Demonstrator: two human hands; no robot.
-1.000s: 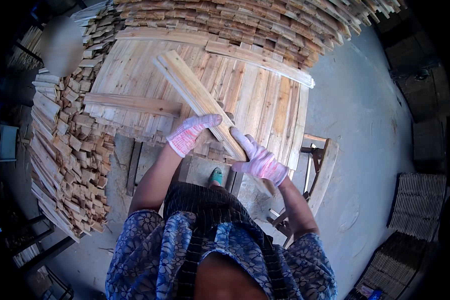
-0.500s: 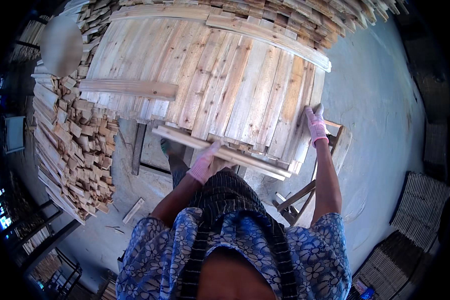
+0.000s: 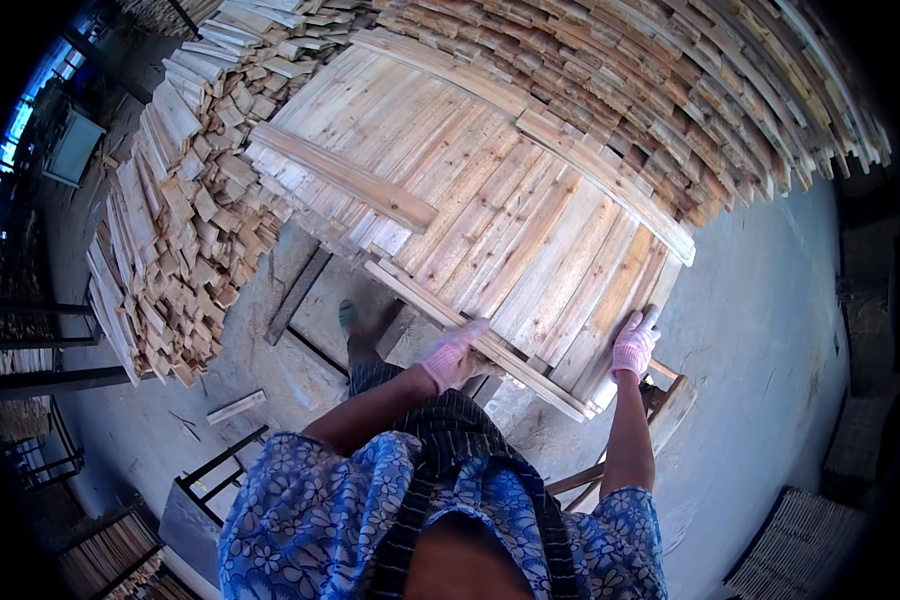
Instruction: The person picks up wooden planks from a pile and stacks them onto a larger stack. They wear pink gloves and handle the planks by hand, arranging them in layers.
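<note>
A row of pale wooden planks [image 3: 510, 220] lies side by side on a low stand in front of me. Along their near ends runs a narrow wooden board [image 3: 530, 376]. My left hand [image 3: 455, 356], in a pinkish knit glove, is closed on that board near its middle, its fingers partly hidden. My right hand [image 3: 634, 344], gloved alike, rests against the outer edge of the rightmost plank, fingers stretched out. Another board [image 3: 342, 178] lies across the planks at the left. Two end-to-end boards, among them the right far board [image 3: 605, 180], lie along the far ends.
A heap of short wood pieces [image 3: 205, 215] rises at the left. Long stacked boards [image 3: 670, 95] fill the far side. The stand's wooden leg [image 3: 670, 412] shows at the right. A loose stick [image 3: 237, 407] lies on the floor, near a black metal frame [image 3: 220, 470].
The view has turned, so the planks appear slanted. The narrow board has come up against the planks' near ends with my left hand on it. My right hand stays at the right edge.
</note>
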